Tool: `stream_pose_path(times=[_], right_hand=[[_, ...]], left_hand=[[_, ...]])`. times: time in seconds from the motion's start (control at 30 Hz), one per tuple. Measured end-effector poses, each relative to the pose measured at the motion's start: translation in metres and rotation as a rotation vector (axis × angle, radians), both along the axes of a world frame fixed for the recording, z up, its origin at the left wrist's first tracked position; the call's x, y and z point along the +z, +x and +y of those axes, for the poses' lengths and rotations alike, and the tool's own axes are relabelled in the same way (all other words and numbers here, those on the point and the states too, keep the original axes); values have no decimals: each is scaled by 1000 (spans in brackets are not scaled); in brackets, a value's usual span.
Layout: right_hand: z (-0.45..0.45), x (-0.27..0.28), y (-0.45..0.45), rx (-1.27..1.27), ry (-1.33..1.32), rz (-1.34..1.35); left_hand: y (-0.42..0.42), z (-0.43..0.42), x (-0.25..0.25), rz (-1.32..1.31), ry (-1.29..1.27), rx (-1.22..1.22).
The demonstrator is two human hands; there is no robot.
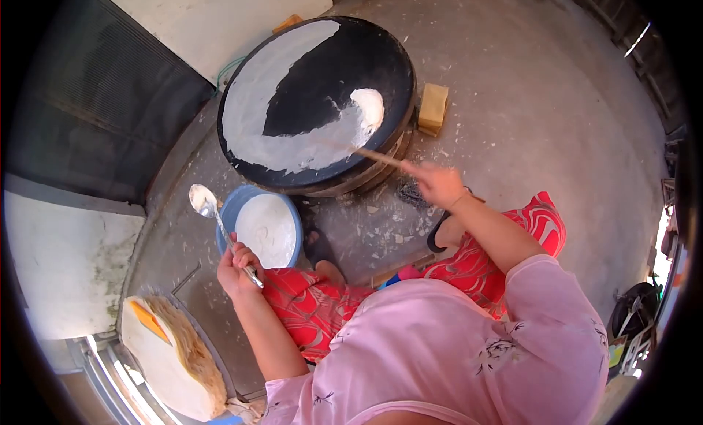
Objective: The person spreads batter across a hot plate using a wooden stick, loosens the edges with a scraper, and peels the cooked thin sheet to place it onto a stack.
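My left hand (pixel 238 267) is wrapped round the handle of a metal ladle (pixel 203 200), whose bowl carries white batter. The ladle is raised beside a blue basin (pixel 296 218) with white batter (pixel 265 229) in it. My right hand (pixel 439 185) grips a wooden batter spreader (pixel 381 158) by its handle; its far end is blurred over the griddle. The round black griddle (pixel 333 66) bears a thin, curved layer of batter (pixel 253 110) along its left and near side. A thicker white mound of batter (pixel 370 109) lies near its right edge.
A yellowish block (pixel 433 109) stands on the concrete floor right of the griddle. At lower left, a stack of thin flatbreads (pixel 165 366) has a yellow-orange flat piece (pixel 150 322) on top. A dark panel (pixel 95 95) and white wall flank the left side.
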State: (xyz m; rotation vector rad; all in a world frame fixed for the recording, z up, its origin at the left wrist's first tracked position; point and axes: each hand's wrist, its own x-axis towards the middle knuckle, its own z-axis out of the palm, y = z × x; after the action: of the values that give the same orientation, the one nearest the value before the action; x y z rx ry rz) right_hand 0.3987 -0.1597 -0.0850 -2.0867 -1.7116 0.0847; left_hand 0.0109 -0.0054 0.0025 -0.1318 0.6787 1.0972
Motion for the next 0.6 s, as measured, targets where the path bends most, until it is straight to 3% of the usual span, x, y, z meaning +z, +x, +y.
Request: stream_pose_path(times=[0.03, 0.17, 0.23, 0.27, 0.33, 0.43, 0.5, 0.6], right_hand=[[3, -3, 23, -84, 45, -126], [36, 2, 69, -214, 60, -152], [61, 6, 61, -361, -38, 180], [56, 6, 54, -360, -38, 182], [34, 10, 31, 91, 105, 112], [8, 3, 78, 151, -85, -96], [19, -20, 131, -9, 8, -187], [79, -4, 151, -126, 47, -297]], left_hand=[[4, 1, -2, -5, -2, 1], [10, 0, 0, 3, -6, 36], [13, 3, 1, -5, -10, 38], [14, 4, 1, -12, -18, 40], [15, 5, 2, -19, -31, 42], [18, 7, 1, 25, -17, 48], [24, 9, 2, 42, -37, 70], [30, 11, 0, 39, -61, 88]])
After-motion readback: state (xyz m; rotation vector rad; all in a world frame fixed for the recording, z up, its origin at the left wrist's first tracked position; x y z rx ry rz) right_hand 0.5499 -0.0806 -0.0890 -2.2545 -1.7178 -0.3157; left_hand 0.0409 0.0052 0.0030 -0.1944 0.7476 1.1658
